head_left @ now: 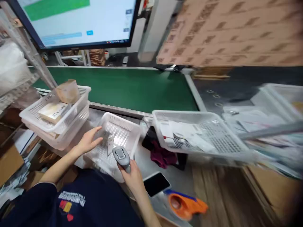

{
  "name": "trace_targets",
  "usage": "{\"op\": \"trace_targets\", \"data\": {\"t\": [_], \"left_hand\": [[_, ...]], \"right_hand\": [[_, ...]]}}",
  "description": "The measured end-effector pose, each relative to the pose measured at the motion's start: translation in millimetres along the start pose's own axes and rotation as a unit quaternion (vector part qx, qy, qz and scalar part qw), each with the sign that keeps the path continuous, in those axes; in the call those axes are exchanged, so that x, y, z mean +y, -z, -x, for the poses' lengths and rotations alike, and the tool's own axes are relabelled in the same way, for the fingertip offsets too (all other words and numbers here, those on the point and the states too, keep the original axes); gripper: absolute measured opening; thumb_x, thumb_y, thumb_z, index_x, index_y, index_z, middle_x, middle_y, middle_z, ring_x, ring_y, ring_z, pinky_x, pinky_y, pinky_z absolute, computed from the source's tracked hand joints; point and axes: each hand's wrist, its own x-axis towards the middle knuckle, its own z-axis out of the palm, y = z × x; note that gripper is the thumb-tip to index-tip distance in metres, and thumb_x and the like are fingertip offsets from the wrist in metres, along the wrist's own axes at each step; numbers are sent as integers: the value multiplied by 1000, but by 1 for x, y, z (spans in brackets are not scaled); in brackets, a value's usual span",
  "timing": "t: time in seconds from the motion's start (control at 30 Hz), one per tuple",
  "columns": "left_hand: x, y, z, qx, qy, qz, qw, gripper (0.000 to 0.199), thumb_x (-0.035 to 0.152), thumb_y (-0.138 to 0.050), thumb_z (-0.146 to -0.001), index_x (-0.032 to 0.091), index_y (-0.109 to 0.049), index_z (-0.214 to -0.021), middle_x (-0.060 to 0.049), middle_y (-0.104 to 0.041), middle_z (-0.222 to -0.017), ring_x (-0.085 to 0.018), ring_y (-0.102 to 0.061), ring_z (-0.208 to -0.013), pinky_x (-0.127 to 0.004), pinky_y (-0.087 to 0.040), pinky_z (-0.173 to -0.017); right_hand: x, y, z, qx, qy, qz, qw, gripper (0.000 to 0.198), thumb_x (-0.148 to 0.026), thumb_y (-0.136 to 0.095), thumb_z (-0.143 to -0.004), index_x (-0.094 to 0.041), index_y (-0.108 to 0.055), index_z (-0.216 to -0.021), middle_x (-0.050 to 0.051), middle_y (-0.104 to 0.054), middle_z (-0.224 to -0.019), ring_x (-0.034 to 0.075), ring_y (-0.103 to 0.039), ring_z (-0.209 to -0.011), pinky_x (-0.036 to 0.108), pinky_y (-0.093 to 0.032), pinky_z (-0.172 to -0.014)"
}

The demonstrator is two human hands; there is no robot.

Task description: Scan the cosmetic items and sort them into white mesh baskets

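Note:
A grey handheld barcode scanner (121, 156) is gripped in my right hand (132, 176), over the near right part of a white perforated basket (132, 129). A small white slip or packet (110, 145) lies inside that basket; its kind is too blurred to tell. My left hand (89, 141) hovers at the basket's left side, fingers spread and holding nothing. Left of it stand stacked white baskets (54, 124), the upper one holding a box marked "beauty" (53, 110) and a brown wrapped package (68, 91).
Behind the baskets runs a green conveyor belt (132, 88) below a monitor (78, 25). To the right is a white basket (227, 138) of packets. A dark red cloth (163, 156), a phone (156, 183) and an orange tape dispenser (187, 205) lie nearer me.

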Motion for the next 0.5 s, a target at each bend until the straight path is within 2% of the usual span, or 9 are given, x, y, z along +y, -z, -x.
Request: {"op": "trace_targets", "data": {"t": [0.07, 0.1, 0.17, 0.23, 0.27, 0.33, 0.37, 0.43, 0.5], "left_hand": [[36, 76, -11, 53, -77, -82, 992, 40, 43, -67, -102, 22, -73, -135, -12, -77, -137, -29, -72, -130, -45, -54, -120], [49, 114, -20, 106, -90, -127, 982, 36, 43, -65, -103, 21, -75, -130, -11, -79, -131, -28, -73, -126, -44, -55, -118], [61, 182, -40, 190, -44, -220, 956, 38, 42, -63, -102, 18, -73, -130, -11, -79, -130, -28, -74, -123, -44, -55, -116], [52, 225, -59, 183, 69, -317, 928, 50, 37, -69, -95, 13, -67, -139, -16, -74, -139, -33, -70, -130, -47, -53, -118], [43, 236, -67, 147, 131, -351, 915, 60, 36, -73, -91, 10, -63, -144, -20, -70, -145, -36, -67, -135, -48, -51, -120], [22, 239, -81, 77, 215, -383, 895, 85, 35, -83, -83, 2, -52, -155, -28, -59, -157, -42, -58, -146, -48, -45, -125], [14, 234, -88, 62, 225, -387, 892, 96, 36, -86, -81, -1, -45, -160, -32, -52, -162, -43, -53, -152, -47, -43, -128], [6, 222, -104, 85, 200, -393, 894, 113, 43, -87, -84, -3, -28, -169, -35, -36, -172, -43, -39, -161, -46, -36, -132], [8, 216, -126, 121, 179, -397, 892, 117, 54, -81, -91, 0, -18, -173, -34, -25, -178, -41, -29, -167, -46, -31, -134]], "right_hand": [[22, -4, -2, -7, -9, -13, 1000, 52, -69, -62, -86, -21, -74, -101, 12, -73, -101, 35, -74, -99, 45, -58, -87], [29, -6, -4, -10, -13, -18, 1000, 55, -72, -61, -85, -21, -75, -99, 12, -74, -99, 36, -74, -98, 45, -58, -87], [36, -8, -10, -26, -17, -24, 999, 59, -76, -61, -82, -20, -76, -95, 13, -75, -96, 37, -75, -97, 46, -58, -87], [32, -5, -18, -40, -20, -23, 999, 62, -79, -62, -79, -20, -77, -92, 14, -76, -96, 39, -75, -97, 47, -58, -86], [27, -2, -22, -43, -24, -20, 999, 63, -81, -63, -77, -20, -76, -90, 15, -77, -96, 40, -76, -97, 47, -59, -83], [17, 5, -30, -36, -26, -16, 999, 64, -83, -64, -75, -21, -74, -85, 16, -77, -97, 41, -76, -96, 47, -60, -78], [13, 9, -33, -25, -22, -17, 999, 63, -84, -64, -74, -22, -74, -84, 16, -78, -98, 41, -76, -96, 46, -60, -76], [5, 17, -38, -8, 7, -25, 1000, 62, -81, -66, -75, -21, -75, -89, 15, -78, -100, 40, -77, -96, 45, -62, -76], [-3, 24, -41, 5, 57, -35, 998, 59, -75, -69, -79, -20, -77, -99, 14, -79, -104, 38, -77, -98, 44, -63, -80]]}}
